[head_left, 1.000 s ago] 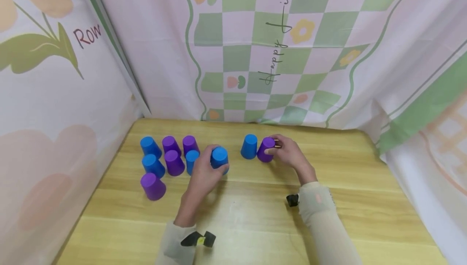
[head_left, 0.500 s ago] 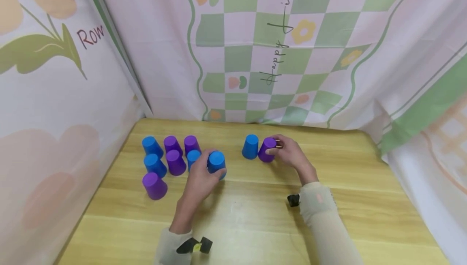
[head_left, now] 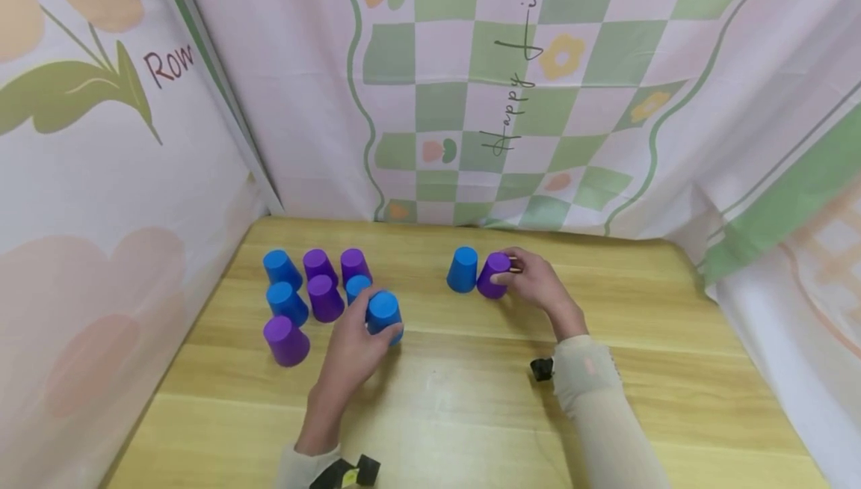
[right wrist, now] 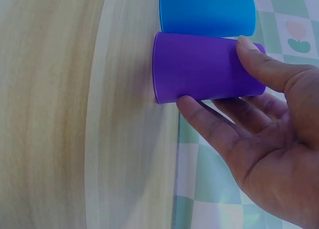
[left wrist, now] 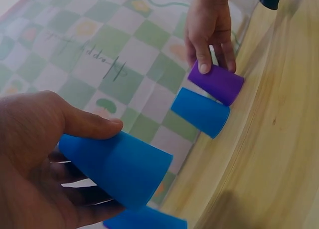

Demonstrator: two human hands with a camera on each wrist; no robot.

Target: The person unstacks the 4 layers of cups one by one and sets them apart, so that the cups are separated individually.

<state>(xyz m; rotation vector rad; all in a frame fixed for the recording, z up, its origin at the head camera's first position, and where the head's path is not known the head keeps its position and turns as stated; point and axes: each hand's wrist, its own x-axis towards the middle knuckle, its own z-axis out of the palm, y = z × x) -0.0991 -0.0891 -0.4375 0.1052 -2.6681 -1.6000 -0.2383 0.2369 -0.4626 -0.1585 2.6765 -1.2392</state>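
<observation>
My left hand (head_left: 353,354) grips an upside-down blue cup (head_left: 385,309), thumb on one side and fingers round the other. In the left wrist view this blue cup (left wrist: 119,166) seems to be off the table. Just behind it, a second blue cup (head_left: 358,287) is partly hidden by the hand. Over on the right, my right hand (head_left: 538,283) holds a purple cup (head_left: 493,276) between thumb and fingers, its mouth down at the tabletop. Close beside that one stands another blue cup (right wrist: 207,12), mouth down.
Several more upside-down cups stand in rows at the left, among them a purple cup (head_left: 287,341) in front and a blue cup (head_left: 282,268) at the back corner. The wooden table (head_left: 471,414) ends at a patterned curtain (head_left: 440,108) behind and a printed side cloth (head_left: 134,197).
My left hand has moved left and toward the front edge with the blue cup in its grip. The right hand stays on the purple cup with hardly any movement.
</observation>
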